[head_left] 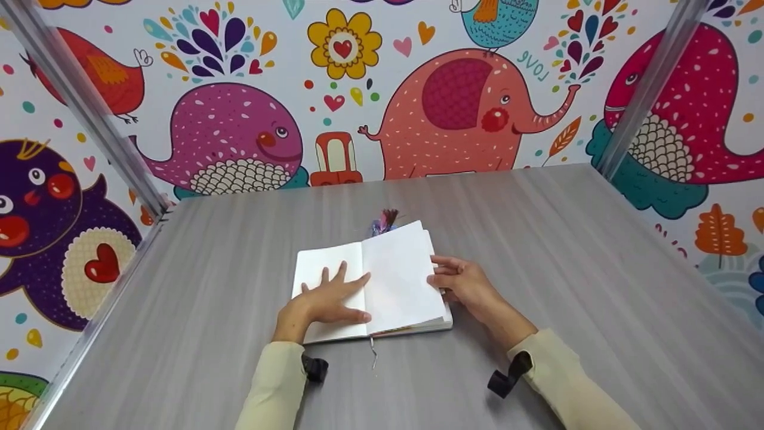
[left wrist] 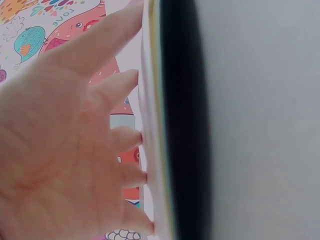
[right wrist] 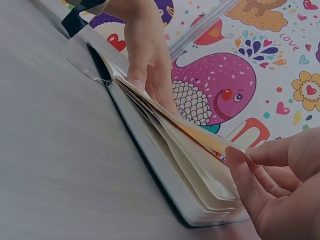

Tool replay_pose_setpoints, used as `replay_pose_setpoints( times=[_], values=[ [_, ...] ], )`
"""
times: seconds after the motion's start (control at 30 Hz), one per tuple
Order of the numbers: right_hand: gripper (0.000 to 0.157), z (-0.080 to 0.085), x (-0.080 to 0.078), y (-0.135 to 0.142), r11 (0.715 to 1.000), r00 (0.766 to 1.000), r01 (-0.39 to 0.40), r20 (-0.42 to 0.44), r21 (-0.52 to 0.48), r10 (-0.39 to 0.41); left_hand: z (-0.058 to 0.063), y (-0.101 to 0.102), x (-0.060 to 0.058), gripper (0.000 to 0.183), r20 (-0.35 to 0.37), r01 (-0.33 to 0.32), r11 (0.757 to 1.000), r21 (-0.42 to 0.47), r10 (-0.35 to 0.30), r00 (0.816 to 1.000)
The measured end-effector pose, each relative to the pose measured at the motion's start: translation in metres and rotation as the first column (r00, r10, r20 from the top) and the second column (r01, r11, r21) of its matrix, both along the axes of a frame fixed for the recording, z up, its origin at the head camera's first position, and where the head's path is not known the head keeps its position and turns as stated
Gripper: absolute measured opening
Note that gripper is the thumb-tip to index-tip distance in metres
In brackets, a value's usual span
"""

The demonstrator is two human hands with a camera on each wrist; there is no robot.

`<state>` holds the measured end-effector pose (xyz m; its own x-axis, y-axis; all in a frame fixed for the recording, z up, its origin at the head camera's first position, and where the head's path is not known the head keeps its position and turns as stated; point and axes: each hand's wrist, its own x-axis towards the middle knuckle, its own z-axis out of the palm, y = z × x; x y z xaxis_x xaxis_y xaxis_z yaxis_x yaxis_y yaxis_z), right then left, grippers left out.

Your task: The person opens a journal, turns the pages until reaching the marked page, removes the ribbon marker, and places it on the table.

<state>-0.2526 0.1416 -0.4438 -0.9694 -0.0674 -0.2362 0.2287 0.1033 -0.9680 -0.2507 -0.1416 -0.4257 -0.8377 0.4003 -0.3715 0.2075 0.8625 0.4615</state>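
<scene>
An open notebook (head_left: 394,280) with blank white pages and a dark cover lies on the table. My left hand (head_left: 325,301) rests with fingers spread on the left page (head_left: 310,263), thumb by the spine; the left wrist view shows its fingertips against the paper. At the right edge, my right hand (head_left: 468,283) pinches a lifted page (right wrist: 200,131) between thumb and fingers. Under that page, the right wrist view shows an orange strip and a bit of colourful pattern (right wrist: 219,156). Lower pages (right wrist: 185,165) fan apart above the rest of the block.
A thin ribbon bookmark (head_left: 373,352) trails from the spine's near end. Behind the notebook, a small pink, purple and dark tuft (head_left: 387,220) sticks out past its top edge. The grey table (head_left: 209,298) meets cartoon-printed walls (head_left: 358,119) with metal posts (head_left: 644,89).
</scene>
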Motion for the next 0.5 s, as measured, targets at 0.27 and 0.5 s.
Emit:
replay_pose_setpoints(
  times=[0.27, 0.5],
  values=[
    [0.052, 0.0021, 0.0009, -0.0002, 1.000, 1.000, -0.009, -0.015, -0.004, 0.009, -0.0003, -0.0001, 0.0005, 0.087, 0.001, -0.010, 1.000, 0.010, 0.010, 1.000],
    [0.052, 0.0069, -0.0001, -0.0016, 0.999, 0.999, -0.031, -0.032, -0.029, 0.030, 0.0016, -0.0003, 0.0006, 0.088, -0.007, -0.005, 1.000, 0.011, 0.005, 1.000]
  ],
)
